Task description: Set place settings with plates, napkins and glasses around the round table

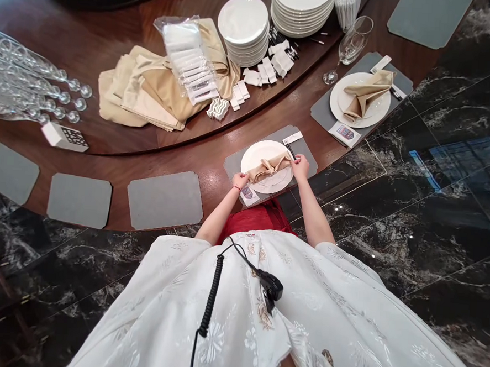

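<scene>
A white plate (260,154) sits on a grey placemat (233,163) at the table's near edge. A folded beige napkin (269,166) lies across the plate. My left hand (240,180) pinches the napkin's left end, fingers closed. At the napkin's right end my right hand (300,167) grips it beside the plate's rim. A small printed card (247,193) lies just below my left hand. Wrapped chopsticks (291,140) rest at the mat's upper right.
A second set place with plate and folded napkin (365,94) and a wine glass (349,46) is to the right. Plate stacks (244,25), beige cloths (146,89), a wrapped packet (190,58), lying glasses (23,78) fill the raised centre. Bare mats (165,199) lie left.
</scene>
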